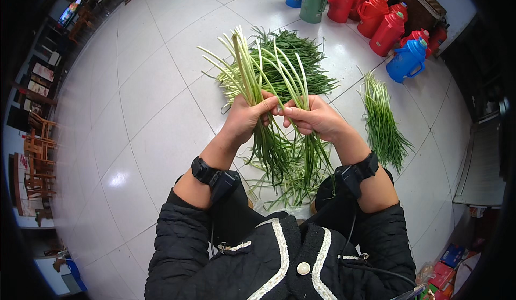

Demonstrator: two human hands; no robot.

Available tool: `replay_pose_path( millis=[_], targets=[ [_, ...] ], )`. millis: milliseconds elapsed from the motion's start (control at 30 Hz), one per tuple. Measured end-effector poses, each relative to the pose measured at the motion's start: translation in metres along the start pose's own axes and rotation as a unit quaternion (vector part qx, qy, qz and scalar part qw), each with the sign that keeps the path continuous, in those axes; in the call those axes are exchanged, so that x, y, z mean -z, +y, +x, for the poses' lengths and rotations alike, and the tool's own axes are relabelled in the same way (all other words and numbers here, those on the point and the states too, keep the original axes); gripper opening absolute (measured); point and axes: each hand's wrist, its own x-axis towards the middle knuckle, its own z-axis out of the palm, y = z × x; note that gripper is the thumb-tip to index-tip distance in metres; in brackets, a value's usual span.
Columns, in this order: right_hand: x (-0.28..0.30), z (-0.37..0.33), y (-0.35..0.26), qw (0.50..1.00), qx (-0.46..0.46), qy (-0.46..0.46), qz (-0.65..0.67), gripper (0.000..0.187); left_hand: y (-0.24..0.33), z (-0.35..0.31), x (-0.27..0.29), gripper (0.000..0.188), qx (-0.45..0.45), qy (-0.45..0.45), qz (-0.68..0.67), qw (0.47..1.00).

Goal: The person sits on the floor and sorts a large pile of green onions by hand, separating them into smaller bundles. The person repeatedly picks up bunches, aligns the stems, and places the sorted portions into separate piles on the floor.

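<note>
Pale tiled floor (166, 112); red thermos flasks (372, 16) beyond and right of the large garlic-chive pile (301, 58). Both held bunches hang above the pile's near side. Left hand (252, 116): grip wrapped round the thicker bunch (241, 74). Right hand (317, 118): grip pinching the thinner bunch (301, 80), thumb against fingers. Pale ends up, green tips down. Loose leaves (293, 195) on the pile's near side; laid bundle (384, 123) to its right. Judgement: best held lightly at the pale stems, few stalks parted at once, ends kept level; squeezing likely bruises them.
</note>
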Motion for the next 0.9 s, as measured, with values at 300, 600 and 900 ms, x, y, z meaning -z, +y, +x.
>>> replay_pose_path(
  millis=[300, 600, 900],
  targets=[
    [0.01, -0.002, -0.003, 0.999, 0.005, 0.011, -0.039, 0.019, 0.004, -0.001, 0.008, 0.01, 0.0, -0.016, -0.041, 0.999],
    [0.083, -0.015, -0.007, 0.962, -0.026, 0.238, -0.133, 0.014, 0.023, -0.004, 0.046, 0.007, -0.101, -0.095, -0.264, 0.955],
    [0.133, -0.022, -0.001, 0.904, 0.033, 0.418, -0.086, 0.013, 0.023, -0.006, 0.051, 0.009, -0.092, -0.079, -0.222, 0.967]
  ],
)
